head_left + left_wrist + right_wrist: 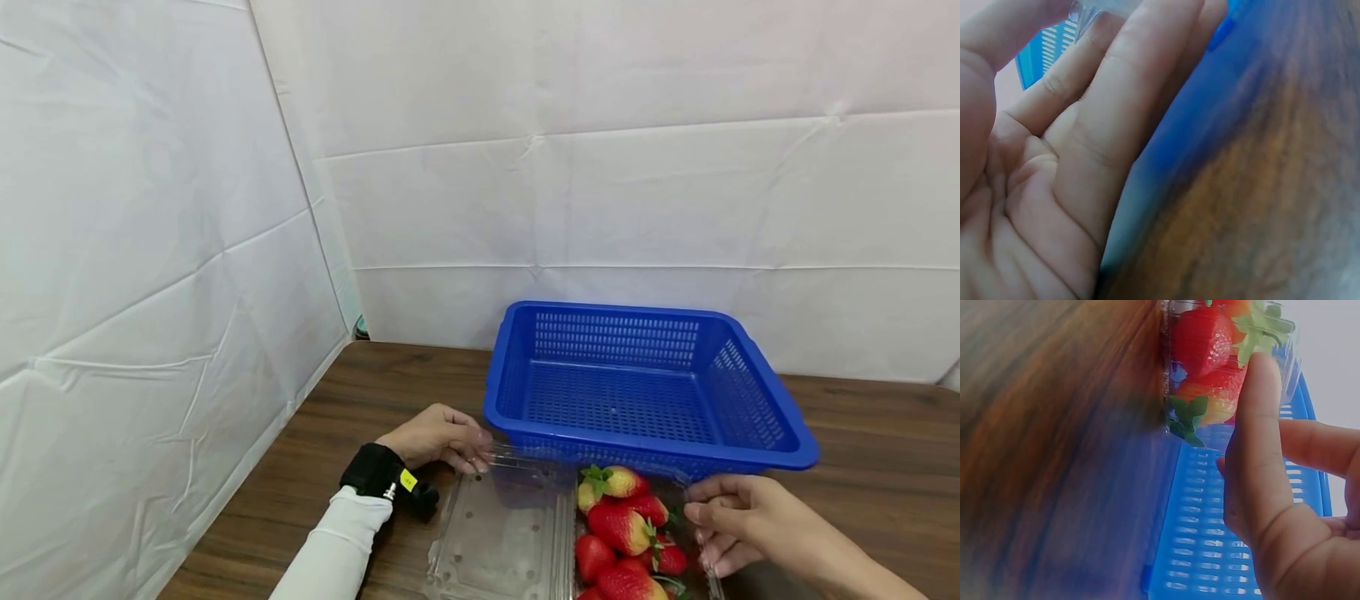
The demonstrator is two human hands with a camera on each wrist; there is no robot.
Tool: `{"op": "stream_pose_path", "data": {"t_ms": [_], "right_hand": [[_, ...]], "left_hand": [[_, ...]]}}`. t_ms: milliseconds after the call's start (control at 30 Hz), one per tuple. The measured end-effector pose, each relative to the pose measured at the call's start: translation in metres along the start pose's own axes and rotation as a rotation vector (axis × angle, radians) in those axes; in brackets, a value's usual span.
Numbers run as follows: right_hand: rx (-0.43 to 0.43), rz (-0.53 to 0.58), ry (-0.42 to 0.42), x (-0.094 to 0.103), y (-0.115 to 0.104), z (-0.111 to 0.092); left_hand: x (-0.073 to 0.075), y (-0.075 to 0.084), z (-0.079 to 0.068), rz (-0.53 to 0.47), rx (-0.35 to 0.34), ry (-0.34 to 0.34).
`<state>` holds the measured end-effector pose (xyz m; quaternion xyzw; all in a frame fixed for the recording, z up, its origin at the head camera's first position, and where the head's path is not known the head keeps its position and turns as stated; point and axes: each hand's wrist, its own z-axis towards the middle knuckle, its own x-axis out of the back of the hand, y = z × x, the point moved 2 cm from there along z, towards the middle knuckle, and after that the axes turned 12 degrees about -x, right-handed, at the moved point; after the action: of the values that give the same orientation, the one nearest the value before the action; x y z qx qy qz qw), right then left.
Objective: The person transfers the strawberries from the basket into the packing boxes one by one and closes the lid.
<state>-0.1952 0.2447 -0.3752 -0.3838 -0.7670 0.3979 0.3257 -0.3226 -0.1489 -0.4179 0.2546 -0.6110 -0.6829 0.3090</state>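
A clear plastic clamshell box [697,542] lies with its lid folded out flat to the left, and its right half holds several red strawberries [618,527] with green leaves. My left hand [442,437] pinches the far left corner of the lid [491,533]; in the left wrist view a bit of clear plastic [1088,15] shows between thumb and fingers. At the box's right side is my right hand [750,521], touching the wall with loosely bent fingers. One digit [1260,437] reaches along the strawberry-filled side in the right wrist view.
Just behind the box stands a blue plastic basket [772,454] with slotted walls, nothing inside it. The dark wooden table [300,517] ends at white sheeting [637,208] at the back and left. A black strap with a small camera [423,498] is on my left wrist.
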Motion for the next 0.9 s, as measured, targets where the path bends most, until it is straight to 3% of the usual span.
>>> {"op": "stream_pose_path", "data": {"t_ms": [200, 433, 667, 900], "right_hand": [[-0.006, 0.039, -0.044, -0.001, 0.000, 0.001], [-0.024, 0.047, -0.039, -0.003, 0.001, 0.002], [-0.028, 0.075, -0.077, -0.005, 0.003, 0.001], [-0.024, 0.090, -0.104, -0.008, 0.002, 0.002]], "left_hand": [[0.002, 0.005, -0.001, -0.096, -0.031, 0.017], [-0.002, 0.007, 0.000, -0.179, -0.100, -0.075], [-0.012, 0.006, 0.002, -0.176, -0.093, -0.143], [-0.025, 0.018, 0.001, -0.139, -0.111, -0.188]]}}
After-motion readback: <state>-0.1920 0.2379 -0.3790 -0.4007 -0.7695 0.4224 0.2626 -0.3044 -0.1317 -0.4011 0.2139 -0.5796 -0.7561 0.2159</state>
